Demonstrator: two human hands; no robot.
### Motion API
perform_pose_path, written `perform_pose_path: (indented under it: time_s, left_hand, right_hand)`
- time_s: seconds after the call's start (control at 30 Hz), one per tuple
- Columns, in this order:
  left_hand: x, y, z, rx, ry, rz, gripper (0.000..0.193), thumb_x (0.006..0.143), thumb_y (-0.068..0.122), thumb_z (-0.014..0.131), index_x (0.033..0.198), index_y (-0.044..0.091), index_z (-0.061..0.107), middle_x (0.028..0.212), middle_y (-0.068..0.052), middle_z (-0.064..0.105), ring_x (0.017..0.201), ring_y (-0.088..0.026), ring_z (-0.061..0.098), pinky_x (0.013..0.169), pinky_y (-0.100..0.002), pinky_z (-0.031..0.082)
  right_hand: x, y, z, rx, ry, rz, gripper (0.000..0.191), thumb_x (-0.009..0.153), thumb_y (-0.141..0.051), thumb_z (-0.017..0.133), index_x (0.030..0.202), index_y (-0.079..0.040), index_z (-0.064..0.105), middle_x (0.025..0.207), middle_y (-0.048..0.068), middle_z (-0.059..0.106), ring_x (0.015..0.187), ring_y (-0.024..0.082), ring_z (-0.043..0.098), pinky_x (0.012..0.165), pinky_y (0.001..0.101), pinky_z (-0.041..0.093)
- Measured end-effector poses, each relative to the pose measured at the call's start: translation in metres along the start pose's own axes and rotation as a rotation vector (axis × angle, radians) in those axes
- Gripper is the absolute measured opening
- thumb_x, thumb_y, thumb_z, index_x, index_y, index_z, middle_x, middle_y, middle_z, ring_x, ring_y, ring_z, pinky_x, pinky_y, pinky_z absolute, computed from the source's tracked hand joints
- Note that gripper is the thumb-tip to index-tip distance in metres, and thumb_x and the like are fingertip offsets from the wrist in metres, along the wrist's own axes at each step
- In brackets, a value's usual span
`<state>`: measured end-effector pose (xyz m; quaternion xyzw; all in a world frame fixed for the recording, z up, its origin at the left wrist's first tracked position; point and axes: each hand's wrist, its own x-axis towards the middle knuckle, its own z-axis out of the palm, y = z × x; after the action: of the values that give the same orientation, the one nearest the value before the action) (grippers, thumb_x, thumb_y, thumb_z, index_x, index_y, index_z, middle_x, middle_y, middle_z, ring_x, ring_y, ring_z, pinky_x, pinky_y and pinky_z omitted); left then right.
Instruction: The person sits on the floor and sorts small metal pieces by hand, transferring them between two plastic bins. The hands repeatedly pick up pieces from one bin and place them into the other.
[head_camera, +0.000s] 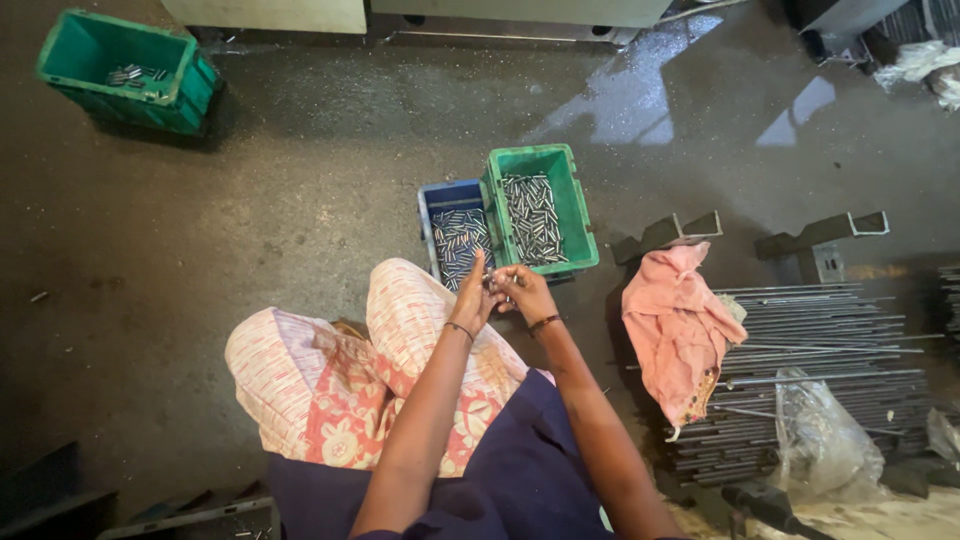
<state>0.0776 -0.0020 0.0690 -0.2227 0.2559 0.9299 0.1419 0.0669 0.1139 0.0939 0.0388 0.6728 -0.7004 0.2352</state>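
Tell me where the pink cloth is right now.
In the head view, the pink cloth lies right of the right hand, draped over the left end of the metal rods.

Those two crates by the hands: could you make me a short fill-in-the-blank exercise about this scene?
1. The crate left of the green crate is coloured ____.
2. Both crates hold small metal ____.
3. The cloth draped over the rods is coloured ____.
4. Both hands, left and right, meet just in front of the ____ crate.

Missing words: blue; pins; pink; blue
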Motion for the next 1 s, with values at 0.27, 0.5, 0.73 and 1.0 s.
perform_pose_path:
  time_s: [0.27, 0.5, 0.73, 1.0]
  left_hand:
    - [0.000, 0.000, 0.002, 0.055, 0.039, -0.032, 0.051, 0.098, 0.058, 0.061, 0.093, 0.007, 0.065, 0.076, -0.004, 0.064, 0.061, -0.016, 0.059, 0.054, -0.029, 0.050]
    - [0.001, 0.007, 0.003, -0.109, 0.217, 0.095, 0.062, 0.099, 0.061, 0.056, 0.099, 0.000, 0.064, 0.085, -0.010, 0.068, 0.076, -0.021, 0.068, 0.075, -0.034, 0.060]
    - [-0.001, 0.012, 0.003, -0.179, 0.281, 0.036, 0.054, 0.096, 0.062, 0.045, 0.116, 0.012, 0.054, 0.094, -0.009, 0.067, 0.082, -0.025, 0.071, 0.080, -0.041, 0.060]
    - [-0.001, 0.002, 0.004, -0.227, -0.026, -0.028, 0.047, 0.108, 0.053, 0.039, 0.117, 0.013, 0.062, 0.088, -0.001, 0.065, 0.066, -0.010, 0.058, 0.064, -0.028, 0.054]
  right_hand:
    - [0.003, 0.001, 0.001, -0.125, 0.056, -0.006, 0.016, 0.098, -0.017, 0.070, 0.107, -0.004, 0.065, 0.085, 0.003, 0.069, 0.066, 0.009, 0.063, 0.052, 0.0243, 0.053]
    - [0.012, -0.019, 0.006, 0.095, 0.010, -0.076, 0.020, 0.104, -0.020, 0.064, 0.116, -0.004, 0.065, 0.091, 0.005, 0.068, 0.078, 0.014, 0.065, 0.061, 0.0271, 0.053]
    - [0.030, -0.045, 0.011, -0.734, 0.071, -0.740, 0.029, 0.090, -0.009, 0.074, 0.119, -0.008, 0.072, 0.126, 0.011, 0.067, 0.125, 0.030, 0.059, 0.109, 0.0407, 0.044]
    - [-0.001, -0.021, 0.024, -1.151, 0.085, -0.652, 0.033, 0.070, -0.010, 0.082, 0.102, -0.011, 0.073, 0.111, 0.010, 0.063, 0.104, 0.035, 0.058, 0.091, 0.0463, 0.048]
